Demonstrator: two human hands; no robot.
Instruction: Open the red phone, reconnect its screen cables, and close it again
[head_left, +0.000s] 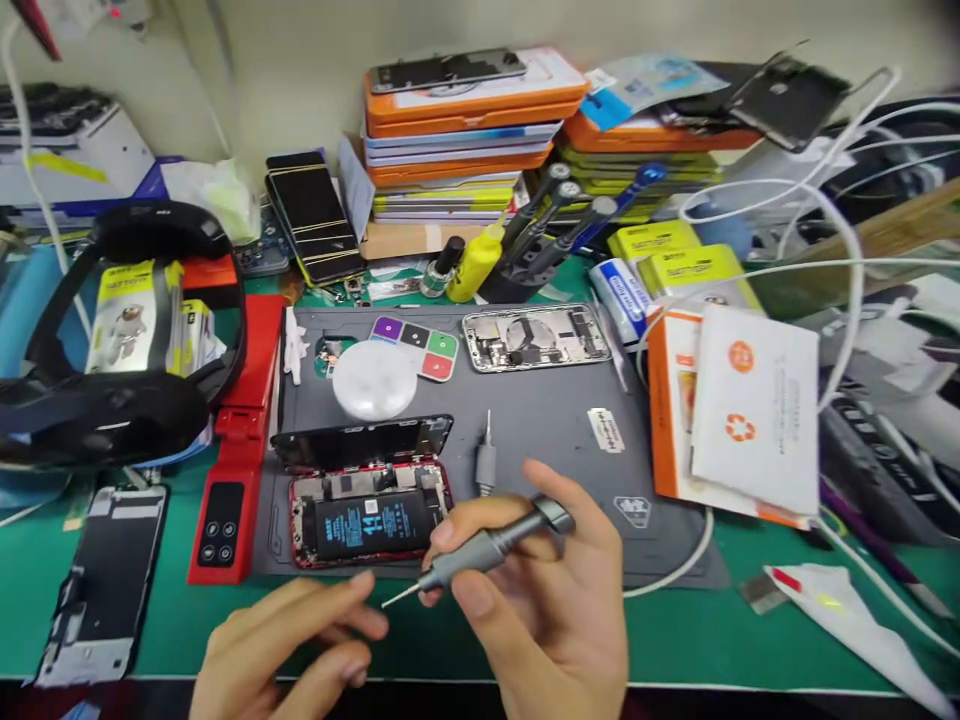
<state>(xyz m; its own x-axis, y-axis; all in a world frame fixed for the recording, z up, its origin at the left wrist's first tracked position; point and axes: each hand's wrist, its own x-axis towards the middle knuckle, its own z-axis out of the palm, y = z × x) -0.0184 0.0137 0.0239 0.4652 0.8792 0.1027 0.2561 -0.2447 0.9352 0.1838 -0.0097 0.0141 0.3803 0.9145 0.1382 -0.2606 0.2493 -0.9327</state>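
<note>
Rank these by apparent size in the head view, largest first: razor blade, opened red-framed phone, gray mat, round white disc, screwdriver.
1. Gray mat
2. Opened red-framed phone
3. Round white disc and screwdriver, left unranked: the screwdriver looks longer but slimmer, and is held nearer the camera.
4. Razor blade

This looks like a phone-repair workshop: an opened red-framed smartphone (379, 522) lies on a flat dark-grey work mat (540, 420), with grey cylindrical screwdrivers (553, 208) and stacked orange-edged flat boxes (472, 118) behind the mat, a loose black phone panel (105, 585) left of it.
</note>
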